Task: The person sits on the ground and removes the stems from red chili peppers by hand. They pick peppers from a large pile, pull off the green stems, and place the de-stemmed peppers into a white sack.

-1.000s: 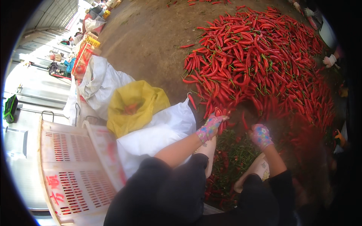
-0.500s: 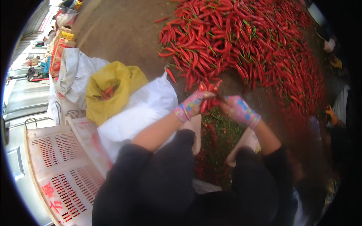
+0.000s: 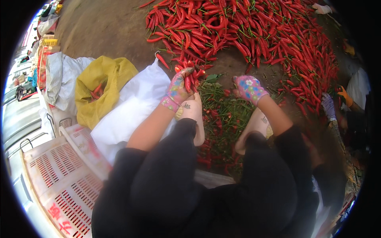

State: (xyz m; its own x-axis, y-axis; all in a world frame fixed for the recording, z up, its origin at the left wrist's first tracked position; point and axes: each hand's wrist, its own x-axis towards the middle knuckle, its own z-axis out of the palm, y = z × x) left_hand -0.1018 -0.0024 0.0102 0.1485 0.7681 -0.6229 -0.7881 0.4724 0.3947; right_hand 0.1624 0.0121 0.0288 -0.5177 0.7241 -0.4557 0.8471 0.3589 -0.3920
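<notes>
Evidently the chillies are everywhere within reach: a broad heap of red chillies (image 3: 246, 35) spreads over the brown floor (image 3: 99, 27) ahead of the seated person, running away to the right. The left hand (image 3: 177, 88), in a pink floral glove, is closed around a small bunch of red chillies (image 3: 190, 81), which stick out past the fingers at the heap's near edge, just above the left shoe (image 3: 193, 113). The right hand (image 3: 250, 89), gloved to match, hangs well apart from it, over the near side of the bare patch — its fingers are bent, and I cannot tell whether they hold anything.

Between the left shoe and the right shoe (image 3: 254, 127) lies a litter of green stems (image 3: 224, 104) mixed with red bits. A single loose chilli (image 3: 162, 61) rests beside the heap, near the tip of a bright white sack (image 3: 137, 97). Next to that sack stands a yellow sack (image 3: 123, 71), its mouth open on a few chillies (image 3: 97, 92), with a greyer sack (image 3: 59, 79) beyond. Pale slotted crates (image 3: 59, 185) fill the lower left.

Off to the right, other people's gloves show — one purple (image 3: 328, 107), one orange (image 3: 345, 96), one white (image 3: 322, 8).
</notes>
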